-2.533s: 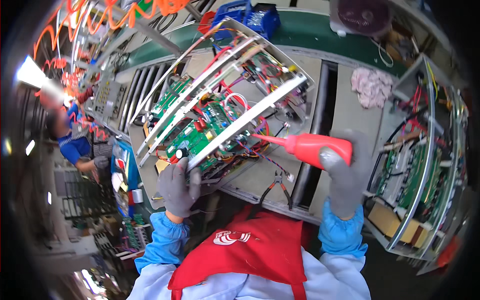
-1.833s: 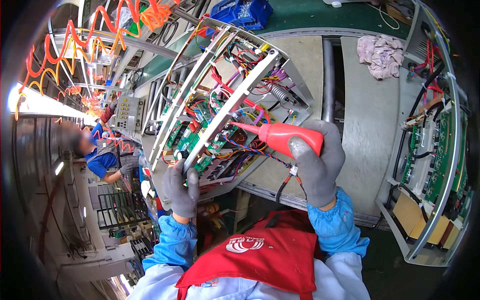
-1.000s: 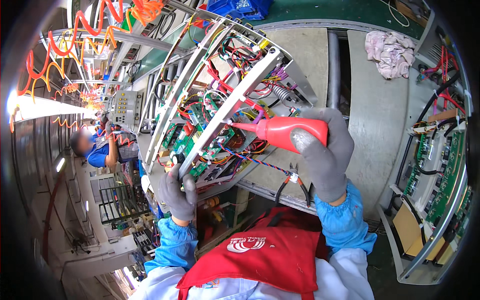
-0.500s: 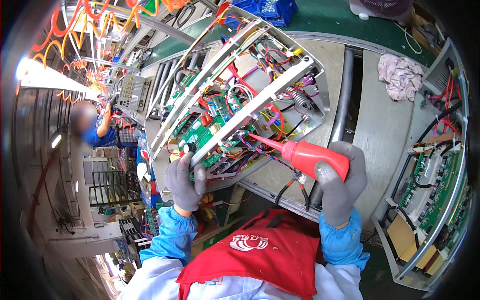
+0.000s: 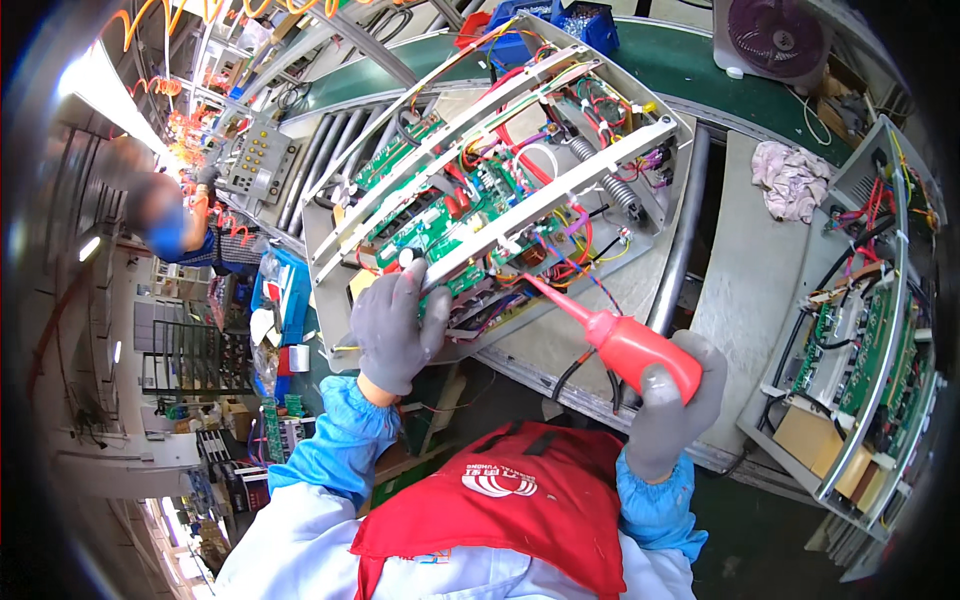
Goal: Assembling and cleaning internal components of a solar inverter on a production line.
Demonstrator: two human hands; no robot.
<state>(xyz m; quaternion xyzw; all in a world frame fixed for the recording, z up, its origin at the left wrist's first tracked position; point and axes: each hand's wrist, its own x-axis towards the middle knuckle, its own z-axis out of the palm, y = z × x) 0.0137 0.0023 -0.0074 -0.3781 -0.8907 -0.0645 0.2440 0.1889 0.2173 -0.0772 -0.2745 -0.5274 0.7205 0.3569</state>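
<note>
A metal chassis (image 5: 655, 215) filled with green circuit boards (image 5: 430, 228) and coloured wires lies tilted in front of me. My left hand (image 5: 395, 335), in a grey glove, is at its near left edge. Thumb and fingers close about the near end of a pale metal rail (image 5: 540, 210) that crosses the chassis. A small white round piece (image 5: 408, 257) shows by the fingertips; whether I touch it cannot be told. My right hand (image 5: 675, 405), also gloved, wraps round a red squeeze bottle (image 5: 640, 350). Its long thin nozzle points up-left, the tip among wires at the boards' near edge.
A second open chassis (image 5: 850, 390) stands at the right. A crumpled cloth (image 5: 790, 180) lies on the conveyor plate (image 5: 735, 270) beside metal rollers (image 5: 685, 230). Behind are blue bins (image 5: 590, 25) and a fan (image 5: 775, 35). A co-worker (image 5: 185, 225) stands far left near a control box (image 5: 260, 160).
My view has shifted, so the chassis sits farther right and higher. The bottle is lower in the picture, and its nozzle tip still meets the wiring. Both hands keep their grip.
</note>
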